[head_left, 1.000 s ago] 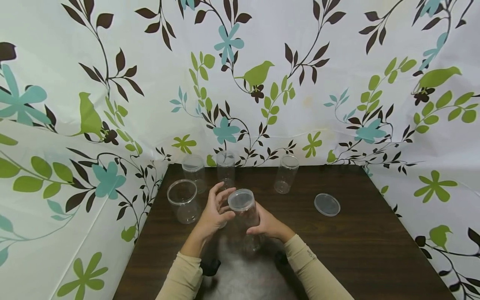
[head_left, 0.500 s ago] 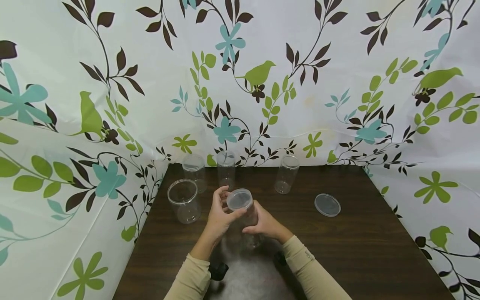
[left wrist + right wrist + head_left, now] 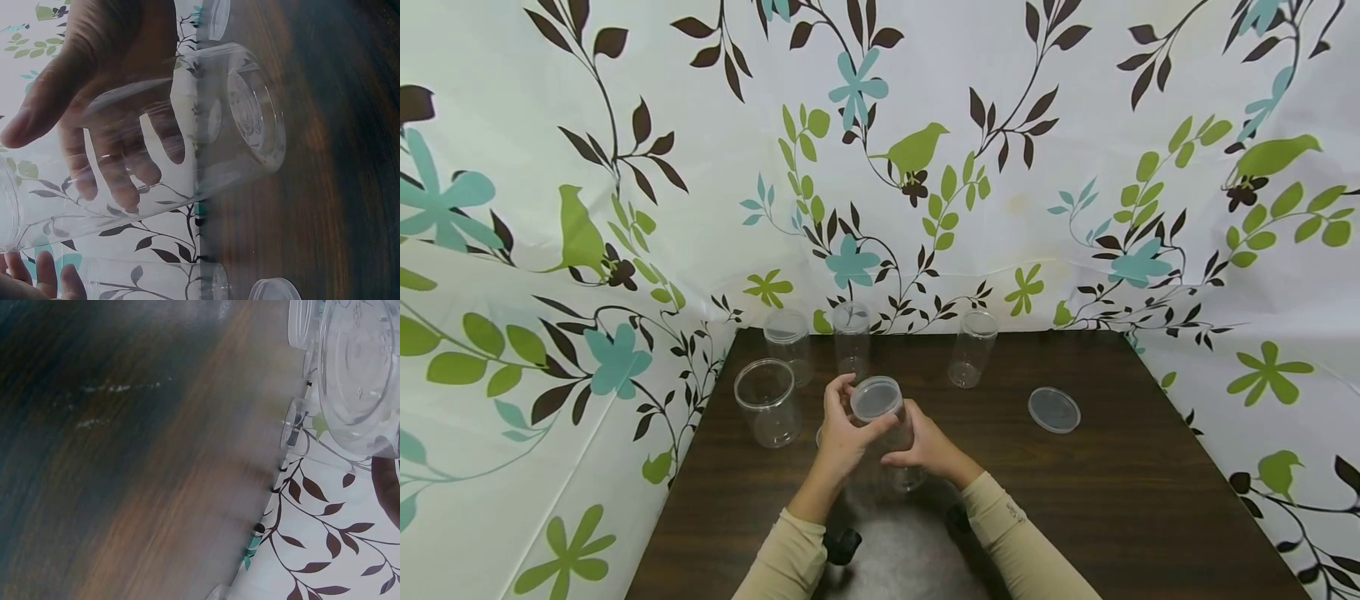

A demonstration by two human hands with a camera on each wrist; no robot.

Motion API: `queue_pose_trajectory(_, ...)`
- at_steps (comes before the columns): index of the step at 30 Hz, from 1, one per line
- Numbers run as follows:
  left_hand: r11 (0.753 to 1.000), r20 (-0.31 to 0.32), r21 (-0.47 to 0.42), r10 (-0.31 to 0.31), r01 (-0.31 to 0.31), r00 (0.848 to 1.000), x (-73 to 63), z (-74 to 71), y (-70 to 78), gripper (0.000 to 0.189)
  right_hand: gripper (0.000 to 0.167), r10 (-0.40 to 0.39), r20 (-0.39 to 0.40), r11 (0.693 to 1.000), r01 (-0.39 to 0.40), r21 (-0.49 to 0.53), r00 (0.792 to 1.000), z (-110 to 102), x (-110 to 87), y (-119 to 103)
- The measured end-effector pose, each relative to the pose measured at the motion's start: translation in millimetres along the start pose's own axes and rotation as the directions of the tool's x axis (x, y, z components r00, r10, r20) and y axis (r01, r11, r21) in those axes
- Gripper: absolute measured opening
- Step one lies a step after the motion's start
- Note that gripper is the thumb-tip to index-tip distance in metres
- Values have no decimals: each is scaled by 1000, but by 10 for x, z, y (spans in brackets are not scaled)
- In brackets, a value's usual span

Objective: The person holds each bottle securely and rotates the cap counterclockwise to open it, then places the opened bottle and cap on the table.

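A tall clear plastic jar with a greyish lid is held up over the table in the head view, tilted slightly. My right hand grips its body; in the left wrist view the right hand's fingers show through the clear wall. My left hand holds the lid end, thumb across the near side and fingers curled at the left. In the right wrist view the jar's round base shows at the upper right. Part of a small lid lies on the table, mostly hidden behind my left hand in the head view.
A wide open jar stands at the left. Behind it are two more clear jars, and another jar stands back right. A loose round lid lies on the dark wooden table. A patterned sheet hangs behind.
My left hand has moved right and its thumb has come across the lid's near side; before, its fingers were spread beside the jar. The jar has shifted slightly left and keeps its lid.
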State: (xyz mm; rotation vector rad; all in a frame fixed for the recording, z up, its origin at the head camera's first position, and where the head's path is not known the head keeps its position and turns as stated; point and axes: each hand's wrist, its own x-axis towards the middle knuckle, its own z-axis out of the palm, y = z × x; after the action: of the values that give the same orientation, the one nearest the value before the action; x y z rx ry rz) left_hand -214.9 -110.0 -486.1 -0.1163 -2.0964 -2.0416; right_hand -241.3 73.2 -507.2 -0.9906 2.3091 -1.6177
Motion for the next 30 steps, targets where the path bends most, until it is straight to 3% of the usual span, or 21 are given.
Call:
queue_pose_trajectory(5, 998, 10, 65, -5, 4, 1000, 18, -31, 23, 72, 82, 10, 4, 999, -10, -31, 1000, -8, -3, -24)
queue_pose_trajectory(10, 998, 17, 57, -1, 0, 1000, 56, -77, 14, 50, 78, 18, 5, 1000, -18, -22, 1000, -8, 4, -25)
queue_pose_trajectory(14, 998, -10, 64, -1, 2, 1000, 99, -127, -11, 39, 78, 37, -16, 998, -38, -56, 999, 27, -1, 169)
queue_pose_trajectory(18, 989, -59, 144, -22, 30, 998, 107, -188, -46, 32, 80, 60, -40, 992, -64, -109, 997, 31, -18, 378)
queue_pose_trajectory(25, 965, -134, 236, -83, 113, 988, 89, -243, -224, 35, 75, 105, -110, 992, -112, -58, 988, -121, -22, 485)
queue_pose_trajectory(30, 961, -138, 212, -153, 180, 979, 68, -225, -375, 49, 69, 46, -207, 990, -72, -120, 977, -223, -17, 567)
